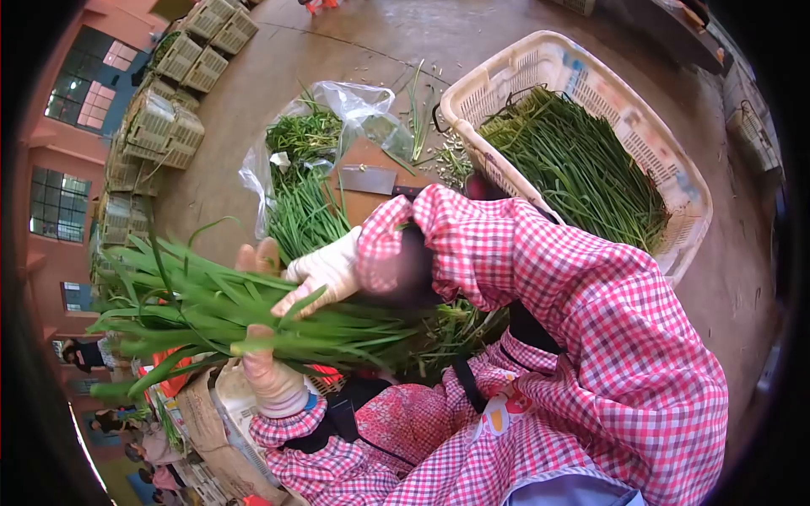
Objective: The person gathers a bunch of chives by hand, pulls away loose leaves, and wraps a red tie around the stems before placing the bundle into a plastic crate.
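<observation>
A large bunch of long green leafy stalks (194, 295) lies across my left hand (274, 379), whose gloved palm and thumb show at its lower side. Bare-looking fingertips show at the bunch's upper side. On top of the stalks, my right hand (325, 271), in a whitish glove, has its fingers closed on some leaves. Motion blurs part of the bunch. Just beyond my right hand, more cut greens (304, 211) lie on a clear plastic bag (359, 101). A knife (367, 179) with a dark handle rests on a brown board (363, 154), near my right sleeve.
At the upper right stands a white plastic basket (688, 181) with many long green stalks (582, 169) in it. Loose trimmings (451, 160) lie on the floor. Stacked crates (164, 126) line the upper left. Several people are at the lower left, one in dark clothing (84, 354).
</observation>
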Demonstrator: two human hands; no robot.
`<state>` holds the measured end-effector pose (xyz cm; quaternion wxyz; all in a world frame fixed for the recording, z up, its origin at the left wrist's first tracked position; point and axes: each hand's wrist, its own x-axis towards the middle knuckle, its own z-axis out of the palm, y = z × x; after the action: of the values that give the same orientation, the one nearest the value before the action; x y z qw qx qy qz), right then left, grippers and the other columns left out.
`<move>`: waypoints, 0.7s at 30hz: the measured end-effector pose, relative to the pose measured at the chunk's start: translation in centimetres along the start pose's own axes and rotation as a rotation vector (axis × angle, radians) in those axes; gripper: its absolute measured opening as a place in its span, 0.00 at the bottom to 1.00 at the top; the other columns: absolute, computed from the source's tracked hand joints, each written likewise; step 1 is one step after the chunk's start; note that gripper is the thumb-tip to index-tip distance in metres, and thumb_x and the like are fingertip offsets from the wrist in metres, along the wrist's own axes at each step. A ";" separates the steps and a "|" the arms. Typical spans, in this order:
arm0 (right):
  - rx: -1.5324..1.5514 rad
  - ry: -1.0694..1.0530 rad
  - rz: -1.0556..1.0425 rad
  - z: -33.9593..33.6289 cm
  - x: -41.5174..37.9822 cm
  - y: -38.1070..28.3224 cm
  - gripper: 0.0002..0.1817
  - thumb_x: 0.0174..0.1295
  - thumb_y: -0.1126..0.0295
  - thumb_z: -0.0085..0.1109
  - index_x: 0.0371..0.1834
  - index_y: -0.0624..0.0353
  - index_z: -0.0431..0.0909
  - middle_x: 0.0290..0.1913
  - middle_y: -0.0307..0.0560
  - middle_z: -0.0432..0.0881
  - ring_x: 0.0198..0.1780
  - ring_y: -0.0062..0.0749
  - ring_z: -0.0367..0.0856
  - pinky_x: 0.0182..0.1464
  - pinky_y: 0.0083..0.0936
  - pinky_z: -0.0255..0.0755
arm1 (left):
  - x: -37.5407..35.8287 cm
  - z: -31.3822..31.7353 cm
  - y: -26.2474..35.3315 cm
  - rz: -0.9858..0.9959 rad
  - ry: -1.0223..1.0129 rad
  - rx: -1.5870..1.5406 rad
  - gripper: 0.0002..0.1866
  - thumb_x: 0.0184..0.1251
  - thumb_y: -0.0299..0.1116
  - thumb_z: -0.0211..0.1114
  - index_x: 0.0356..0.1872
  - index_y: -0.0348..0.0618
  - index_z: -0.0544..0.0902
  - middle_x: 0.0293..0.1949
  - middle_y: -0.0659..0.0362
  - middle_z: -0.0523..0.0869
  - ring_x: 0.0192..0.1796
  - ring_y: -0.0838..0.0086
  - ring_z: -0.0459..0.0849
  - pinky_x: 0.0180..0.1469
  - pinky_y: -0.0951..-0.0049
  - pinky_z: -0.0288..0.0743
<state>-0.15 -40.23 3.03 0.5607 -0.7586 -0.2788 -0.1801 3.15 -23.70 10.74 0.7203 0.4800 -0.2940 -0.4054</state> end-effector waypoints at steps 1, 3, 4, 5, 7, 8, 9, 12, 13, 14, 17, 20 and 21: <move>0.371 -0.138 0.529 0.4 0.2 -4.4 0.34 0.62 0.39 0.54 0.52 0.61 0.79 0.43 0.45 0.85 0.44 0.29 0.80 0.49 0.33 0.72 | -0.8 -0.1 0.3 -0.047 -0.042 -0.084 0.41 0.60 0.39 0.67 0.71 0.40 0.57 0.71 0.50 0.62 0.70 0.61 0.64 0.68 0.61 0.65; 0.452 -0.183 0.557 3.4 0.1 -2.4 0.34 0.62 0.38 0.53 0.48 0.62 0.82 0.41 0.44 0.85 0.44 0.29 0.80 0.50 0.32 0.72 | -2.5 0.3 -0.3 -0.123 0.380 -0.361 0.36 0.62 0.37 0.65 0.69 0.40 0.62 0.69 0.47 0.64 0.67 0.60 0.67 0.64 0.63 0.71; 0.398 -0.222 0.542 4.7 0.1 -1.9 0.35 0.61 0.37 0.53 0.48 0.62 0.82 0.42 0.44 0.85 0.44 0.30 0.80 0.50 0.32 0.72 | -4.3 -0.4 -0.6 -0.055 0.223 -0.188 0.24 0.65 0.34 0.62 0.60 0.39 0.69 0.62 0.47 0.71 0.61 0.62 0.73 0.61 0.63 0.72; 0.345 -0.259 0.523 6.1 -0.1 -1.2 0.35 0.61 0.36 0.53 0.47 0.63 0.82 0.43 0.45 0.85 0.45 0.30 0.80 0.51 0.32 0.72 | -6.0 -1.3 -0.9 0.008 0.069 -0.010 0.14 0.69 0.31 0.58 0.52 0.38 0.75 0.55 0.48 0.78 0.54 0.63 0.79 0.59 0.62 0.74; 0.190 -0.271 0.565 6.6 -1.2 -2.3 0.37 0.59 0.36 0.55 0.50 0.64 0.81 0.43 0.49 0.84 0.47 0.35 0.81 0.54 0.31 0.72 | -8.5 -1.8 -0.5 -0.085 0.214 -0.071 0.13 0.68 0.29 0.59 0.51 0.39 0.76 0.52 0.50 0.80 0.52 0.64 0.81 0.53 0.62 0.79; 0.171 -0.190 0.627 6.4 -2.2 -2.9 0.35 0.60 0.39 0.55 0.51 0.63 0.80 0.44 0.50 0.84 0.48 0.36 0.81 0.55 0.31 0.71 | -9.6 -2.2 -0.4 -0.026 0.337 -0.074 0.13 0.67 0.32 0.61 0.49 0.36 0.78 0.50 0.50 0.82 0.51 0.65 0.81 0.54 0.60 0.78; 0.125 -0.095 0.695 5.9 -3.4 -3.1 0.33 0.60 0.41 0.56 0.52 0.62 0.80 0.46 0.51 0.84 0.49 0.37 0.81 0.55 0.33 0.72 | -11.0 -3.0 -0.5 0.035 0.458 -0.079 0.15 0.67 0.34 0.63 0.46 0.32 0.79 0.47 0.50 0.83 0.49 0.66 0.82 0.56 0.59 0.77; -0.091 0.190 0.487 5.2 -9.3 0.4 0.22 0.55 0.52 0.62 0.50 0.51 0.81 0.41 0.51 0.84 0.43 0.42 0.82 0.47 0.33 0.75 | -16.8 -9.0 -0.7 0.086 0.641 -0.209 0.16 0.68 0.38 0.61 0.48 0.34 0.79 0.47 0.50 0.83 0.50 0.61 0.82 0.56 0.53 0.77; -0.016 0.246 0.840 5.4 -10.3 -0.3 0.22 0.55 0.54 0.62 0.50 0.52 0.80 0.38 0.51 0.84 0.41 0.45 0.83 0.46 0.34 0.75 | -18.4 -10.2 -0.6 0.134 0.678 -0.189 0.17 0.67 0.38 0.62 0.48 0.36 0.79 0.49 0.50 0.82 0.52 0.61 0.81 0.57 0.51 0.76; -0.182 0.247 0.791 5.8 -11.7 -1.1 0.21 0.56 0.56 0.60 0.50 0.53 0.80 0.36 0.52 0.85 0.40 0.44 0.83 0.47 0.35 0.75 | -20.2 -11.9 -0.9 0.148 0.684 -0.179 0.17 0.67 0.38 0.62 0.48 0.36 0.79 0.49 0.50 0.82 0.52 0.61 0.81 0.57 0.51 0.76; -0.277 0.102 0.762 9.1 -14.6 -2.4 0.27 0.56 0.55 0.64 0.58 0.54 0.74 0.39 0.53 0.84 0.43 0.44 0.84 0.47 0.35 0.75 | -24.1 -14.5 -1.6 0.281 0.822 -0.227 0.21 0.65 0.42 0.63 0.53 0.39 0.78 0.53 0.49 0.81 0.56 0.60 0.79 0.59 0.47 0.74; -0.383 0.063 0.687 13.5 -13.8 -3.7 0.36 0.53 0.47 0.65 0.64 0.51 0.68 0.26 0.54 0.81 0.30 0.52 0.82 0.33 0.40 0.74 | -26.1 -13.6 -1.5 0.290 0.799 -0.334 0.23 0.66 0.47 0.60 0.54 0.41 0.78 0.55 0.55 0.81 0.61 0.60 0.74 0.65 0.46 0.66; -0.344 -0.011 0.804 14.0 -11.9 -5.4 0.38 0.52 0.46 0.65 0.65 0.51 0.67 0.32 0.58 0.82 0.37 0.54 0.83 0.40 0.41 0.76 | -26.3 -13.5 -1.4 0.298 0.802 -0.330 0.23 0.66 0.47 0.60 0.54 0.41 0.78 0.55 0.55 0.81 0.61 0.60 0.74 0.65 0.46 0.66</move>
<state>-13.36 -28.36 -4.22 0.4504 -0.8900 0.0696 0.0127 0.60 4.88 3.58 0.8944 0.4304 0.0105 -0.1210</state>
